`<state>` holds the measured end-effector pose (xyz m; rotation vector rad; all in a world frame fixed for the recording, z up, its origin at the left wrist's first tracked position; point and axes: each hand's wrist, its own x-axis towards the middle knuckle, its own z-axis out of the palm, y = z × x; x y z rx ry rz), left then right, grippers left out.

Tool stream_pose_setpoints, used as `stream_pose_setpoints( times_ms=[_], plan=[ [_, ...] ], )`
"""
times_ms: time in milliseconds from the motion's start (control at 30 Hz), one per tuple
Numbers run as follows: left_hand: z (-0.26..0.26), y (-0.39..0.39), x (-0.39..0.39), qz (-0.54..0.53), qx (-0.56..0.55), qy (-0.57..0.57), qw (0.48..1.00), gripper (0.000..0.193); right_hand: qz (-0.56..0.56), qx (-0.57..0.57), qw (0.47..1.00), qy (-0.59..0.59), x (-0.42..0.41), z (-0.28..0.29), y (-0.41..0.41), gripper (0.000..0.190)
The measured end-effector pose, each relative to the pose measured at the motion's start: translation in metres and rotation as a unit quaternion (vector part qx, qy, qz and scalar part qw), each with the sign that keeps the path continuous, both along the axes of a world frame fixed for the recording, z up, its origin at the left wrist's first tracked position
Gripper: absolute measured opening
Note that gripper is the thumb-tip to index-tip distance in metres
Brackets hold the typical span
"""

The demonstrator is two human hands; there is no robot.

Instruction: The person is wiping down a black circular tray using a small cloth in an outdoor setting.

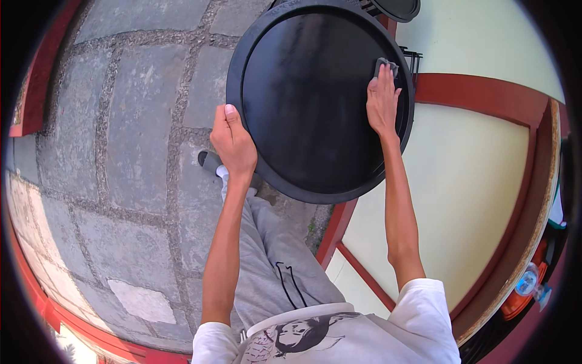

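Observation:
A large round black tabletop [318,104] with a raised rim lies before me, its surface shiny in parts. My left hand [234,139] grips the rim at its left edge, the thumb on top and the fingers hidden beneath. On the right part of the surface, close to the raised rim, my right hand [384,100] presses a crumpled grey cloth [386,68] flat under its fingertips. What holds up the tabletop is hidden below it.
Grey stone paving [141,127] spreads out on the left. A cream wall with red trim [473,93] stands on the right, beside a ledge holding a clear plastic bottle [527,280]. Another small round black top [400,7] is at the upper edge.

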<state>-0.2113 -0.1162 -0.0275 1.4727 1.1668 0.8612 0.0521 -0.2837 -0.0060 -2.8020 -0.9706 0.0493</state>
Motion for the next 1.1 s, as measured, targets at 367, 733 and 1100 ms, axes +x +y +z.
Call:
stream_pose_setpoints(
  times_ms=[367, 733, 1100],
  plan=[
    [-0.002, 0.003, -0.008, -0.014, 0.005, 0.015, 1.000, 0.039, 0.280, -0.036, 0.943, 0.175, -0.168, 0.017, 0.007, 0.079],
    [0.005, 0.002, -0.004, -0.021, 0.016, 0.019, 0.999, 0.038, -0.028, -0.028, 0.999, 0.024, -0.019, -0.006, -0.078, 0.076],
    [0.007, 0.004, -0.004, -0.050, 0.033, 0.048, 0.997, 0.034, -0.142, 0.046, 0.989, 0.019, -0.006, -0.022, -0.020, 0.088]
  ],
)
